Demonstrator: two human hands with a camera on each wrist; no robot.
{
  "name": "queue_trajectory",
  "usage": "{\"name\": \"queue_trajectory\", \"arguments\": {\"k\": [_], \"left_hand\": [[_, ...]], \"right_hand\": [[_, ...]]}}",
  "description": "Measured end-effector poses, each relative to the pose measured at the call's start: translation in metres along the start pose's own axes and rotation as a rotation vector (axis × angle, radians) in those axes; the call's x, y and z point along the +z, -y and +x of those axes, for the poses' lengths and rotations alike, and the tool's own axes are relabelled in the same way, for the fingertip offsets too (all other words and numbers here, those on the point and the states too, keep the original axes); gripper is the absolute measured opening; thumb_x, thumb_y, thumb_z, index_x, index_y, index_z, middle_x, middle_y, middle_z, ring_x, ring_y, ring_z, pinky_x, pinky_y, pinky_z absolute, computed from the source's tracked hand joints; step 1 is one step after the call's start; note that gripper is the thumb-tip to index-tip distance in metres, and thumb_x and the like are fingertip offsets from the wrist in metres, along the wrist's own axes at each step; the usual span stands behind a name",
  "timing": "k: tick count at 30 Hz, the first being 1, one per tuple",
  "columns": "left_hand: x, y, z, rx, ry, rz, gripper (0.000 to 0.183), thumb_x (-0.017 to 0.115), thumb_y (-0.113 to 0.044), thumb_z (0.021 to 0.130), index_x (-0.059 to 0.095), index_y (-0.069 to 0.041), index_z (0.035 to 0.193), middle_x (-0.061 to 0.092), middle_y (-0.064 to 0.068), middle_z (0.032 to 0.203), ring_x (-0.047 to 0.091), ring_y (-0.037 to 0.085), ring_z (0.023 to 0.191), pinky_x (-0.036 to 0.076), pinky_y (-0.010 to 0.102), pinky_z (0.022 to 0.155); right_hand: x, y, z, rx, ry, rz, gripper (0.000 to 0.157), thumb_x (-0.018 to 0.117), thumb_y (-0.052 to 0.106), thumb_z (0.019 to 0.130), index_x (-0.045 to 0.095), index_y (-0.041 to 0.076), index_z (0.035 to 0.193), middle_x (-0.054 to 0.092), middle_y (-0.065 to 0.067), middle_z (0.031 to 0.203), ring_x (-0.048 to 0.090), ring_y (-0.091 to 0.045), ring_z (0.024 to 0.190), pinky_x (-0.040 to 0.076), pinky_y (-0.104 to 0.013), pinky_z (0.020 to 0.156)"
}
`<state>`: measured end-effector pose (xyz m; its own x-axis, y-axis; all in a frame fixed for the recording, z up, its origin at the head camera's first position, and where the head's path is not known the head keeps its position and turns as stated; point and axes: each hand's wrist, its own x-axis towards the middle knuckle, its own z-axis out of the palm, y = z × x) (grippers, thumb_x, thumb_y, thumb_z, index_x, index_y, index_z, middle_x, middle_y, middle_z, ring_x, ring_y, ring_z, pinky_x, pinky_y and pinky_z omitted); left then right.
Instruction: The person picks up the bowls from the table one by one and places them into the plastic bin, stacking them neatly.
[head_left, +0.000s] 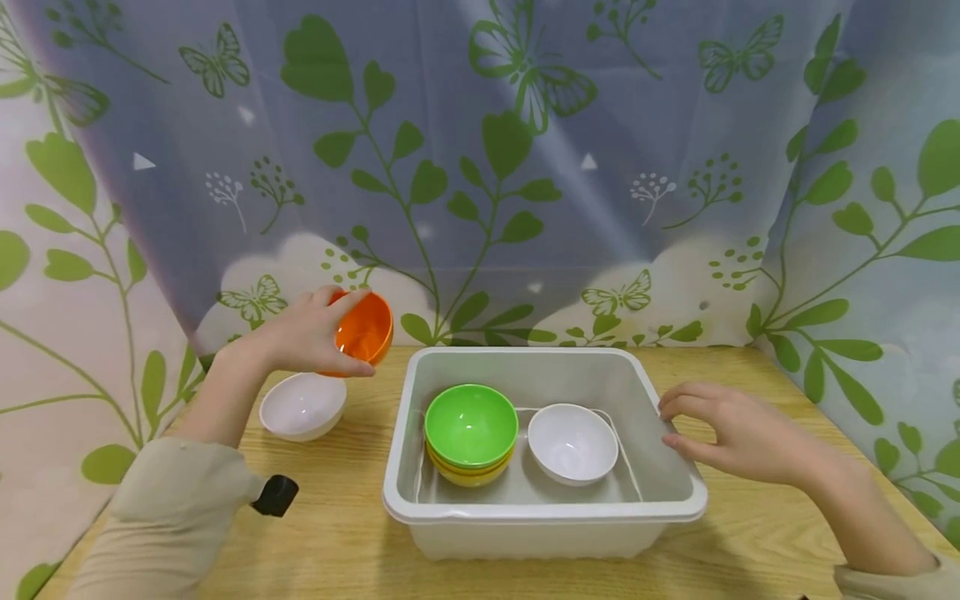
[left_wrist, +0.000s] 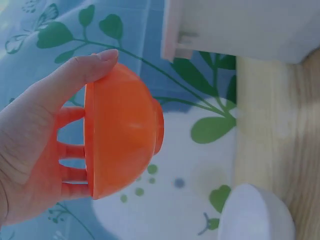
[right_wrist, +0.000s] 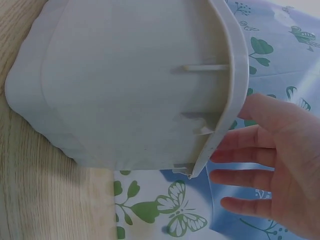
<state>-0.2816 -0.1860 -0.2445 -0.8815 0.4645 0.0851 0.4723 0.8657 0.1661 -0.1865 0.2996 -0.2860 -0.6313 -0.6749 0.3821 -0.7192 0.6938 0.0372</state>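
An orange bowl (head_left: 366,327) is tilted on its side in my left hand (head_left: 303,333), which grips it at the rim. The left wrist view shows the thumb on the outside of the orange bowl (left_wrist: 122,130) and the other fingers reaching to its open side. Below that hand a white bowl (head_left: 300,408) sits on the table. A light grey plastic basin (head_left: 547,512) holds a green bowl (head_left: 471,423) stacked on yellow bowls (head_left: 471,477), with another white bowl (head_left: 573,442) beside them. My right hand (head_left: 731,429) rests its fingertips at the basin's right rim.
The wooden table (head_left: 330,517) carries the basin and the loose white bowl. A curtain (head_left: 480,167) printed with leaves and butterflies hangs close behind the basin and along both sides.
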Motion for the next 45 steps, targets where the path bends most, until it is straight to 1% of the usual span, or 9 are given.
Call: {"name": "queue_trajectory", "arguments": {"k": [3,6,9,13,19,24,34,41,45], "left_hand": [[-0.009,-0.005,0.004,0.012,-0.025,0.011,0.104,0.067,-0.064,0.069,0.022,-0.012,0.147,0.029,0.026,0.137,0.036,0.044,0.118,0.037,0.061,0.086],[-0.017,-0.012,0.009,0.028,-0.06,0.04,0.1,0.067,-0.063,0.07,0.026,-0.013,0.146,0.034,0.023,0.136,0.042,0.04,0.114,0.04,0.057,0.084],[-0.024,-0.02,0.014,0.041,-0.074,0.063,0.097,0.064,-0.064,0.07,0.028,-0.014,0.146,0.038,0.02,0.135,0.045,0.036,0.112,0.04,0.053,0.085],[-0.03,-0.033,0.019,0.043,-0.048,0.075,0.098,0.061,-0.069,0.07,0.026,-0.017,0.147,0.038,0.017,0.136,0.044,0.034,0.114,0.038,0.052,0.088],[-0.038,-0.05,0.022,0.032,-0.019,0.076,0.097,0.06,-0.07,0.07,0.025,-0.022,0.147,0.036,0.015,0.137,0.042,0.032,0.115,0.039,0.052,0.086],[-0.041,-0.061,0.027,0.04,-0.015,0.068,0.096,0.06,-0.069,0.069,0.025,-0.024,0.147,0.034,0.012,0.139,0.039,0.03,0.117,0.038,0.053,0.087],[-0.045,-0.085,0.037,0.06,0.021,0.06,0.098,0.059,-0.073,0.067,0.022,-0.03,0.147,0.033,0.007,0.14,0.038,0.025,0.118,0.04,0.048,0.087],[-0.043,-0.102,0.048,0.123,0.036,0.08,0.095,0.061,-0.068,0.068,0.025,-0.027,0.146,0.036,0.008,0.136,0.039,0.026,0.114,0.039,0.044,0.087],[-0.04,-0.112,0.052,0.138,0.062,0.094,0.094,0.06,-0.067,0.069,0.025,-0.028,0.146,0.035,0.007,0.137,0.039,0.026,0.115,0.038,0.042,0.09]], "right_hand": [[-0.001,0.0,0.0,0.005,0.011,0.002,0.017,0.073,0.021,0.078,0.065,0.019,0.093,0.06,0.007,0.103,0.06,-0.015,0.092,0.05,-0.036,0.074],[-0.001,0.0,0.0,0.012,0.022,0.01,0.016,0.073,0.022,0.079,0.065,0.02,0.094,0.06,0.007,0.104,0.06,-0.016,0.093,0.049,-0.037,0.074],[-0.001,0.0,0.0,0.016,0.031,0.015,0.016,0.072,0.023,0.08,0.065,0.021,0.095,0.06,0.007,0.104,0.06,-0.017,0.092,0.049,-0.037,0.074],[-0.001,0.0,0.0,0.028,0.04,0.016,0.016,0.071,0.024,0.081,0.065,0.021,0.095,0.061,0.007,0.105,0.061,-0.016,0.092,0.05,-0.037,0.075],[-0.002,0.001,0.0,0.032,0.04,0.013,0.016,0.07,0.022,0.082,0.066,0.019,0.097,0.061,0.007,0.105,0.061,-0.016,0.094,0.05,-0.037,0.075],[-0.002,0.001,0.0,0.034,0.038,0.004,0.016,0.07,0.021,0.081,0.066,0.018,0.096,0.061,0.007,0.105,0.061,-0.015,0.094,0.05,-0.037,0.075],[-0.003,0.002,-0.001,0.035,0.04,0.025,0.016,0.071,0.022,0.081,0.066,0.02,0.096,0.06,0.008,0.105,0.061,-0.016,0.093,0.049,-0.037,0.075],[-0.003,0.003,-0.002,0.049,0.045,0.015,0.014,0.07,0.022,0.082,0.066,0.019,0.096,0.06,0.008,0.104,0.061,-0.016,0.093,0.05,-0.037,0.074],[-0.003,0.003,-0.001,0.036,0.033,0.011,0.015,0.07,0.021,0.082,0.066,0.018,0.096,0.061,0.007,0.104,0.061,-0.015,0.092,0.05,-0.036,0.074]]}}
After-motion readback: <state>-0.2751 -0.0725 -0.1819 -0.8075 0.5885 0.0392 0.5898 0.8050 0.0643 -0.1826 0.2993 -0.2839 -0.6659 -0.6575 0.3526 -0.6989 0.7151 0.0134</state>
